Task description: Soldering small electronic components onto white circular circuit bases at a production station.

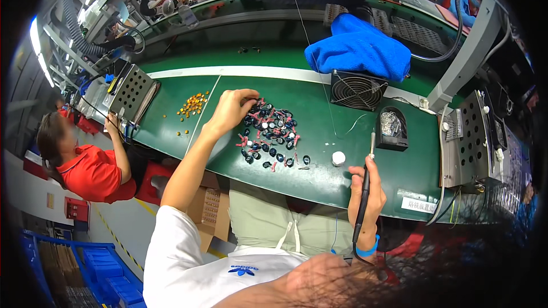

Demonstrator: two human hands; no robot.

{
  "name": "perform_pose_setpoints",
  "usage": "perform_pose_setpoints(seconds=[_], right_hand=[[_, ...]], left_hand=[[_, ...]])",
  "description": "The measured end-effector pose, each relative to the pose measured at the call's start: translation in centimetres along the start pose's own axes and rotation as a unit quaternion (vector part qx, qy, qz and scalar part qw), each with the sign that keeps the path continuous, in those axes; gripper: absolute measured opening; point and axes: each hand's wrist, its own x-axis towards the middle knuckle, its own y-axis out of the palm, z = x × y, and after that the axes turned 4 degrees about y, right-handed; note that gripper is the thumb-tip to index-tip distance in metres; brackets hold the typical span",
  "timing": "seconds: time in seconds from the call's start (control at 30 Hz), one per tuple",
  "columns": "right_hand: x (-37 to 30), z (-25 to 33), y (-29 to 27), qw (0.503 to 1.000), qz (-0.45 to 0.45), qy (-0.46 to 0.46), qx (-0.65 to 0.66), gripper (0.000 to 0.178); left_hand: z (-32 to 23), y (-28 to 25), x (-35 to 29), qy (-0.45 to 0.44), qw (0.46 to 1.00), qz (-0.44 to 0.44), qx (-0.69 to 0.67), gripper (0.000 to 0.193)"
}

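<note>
My left hand (231, 113) is at the far-left edge of a loose pile of small round black parts with red wires (268, 131). Its fingers are curled together at the pile, and whatever they pinch is too small to make out. In my right hand (374, 197) is a soldering iron (363, 199), gripped by its black handle with the metal tip pointing away from me. Beyond that tip stands a black holder (394, 140) with metallic wire-like material inside. A small round white container (338, 158) sits between the pile and my right hand.
Small amber parts (193, 105) lie left of the pile on the green bench (308, 185). A black fan (358, 90) stands at the back, a blue cloth (359, 48) above it. Perforated metal boxes flank the bench. A person in red (94, 171) sits at left.
</note>
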Motion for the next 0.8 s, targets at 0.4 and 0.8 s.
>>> perform_pose_setpoints(seconds=[0.4,0.8], right_hand=[[-0.1,0.2,-0.5,0.999,0.020,-0.016,-0.022,0.036],[0.9,0.5,0.4,0.991,0.048,-0.080,-0.097,0.026]], left_hand=[[-9.9,2.0,-1.6,0.066,0.964,-0.125,-0.226,0.018],[-16.6,8.3,-1.8,0.244,0.940,-0.083,-0.221,0.023]])
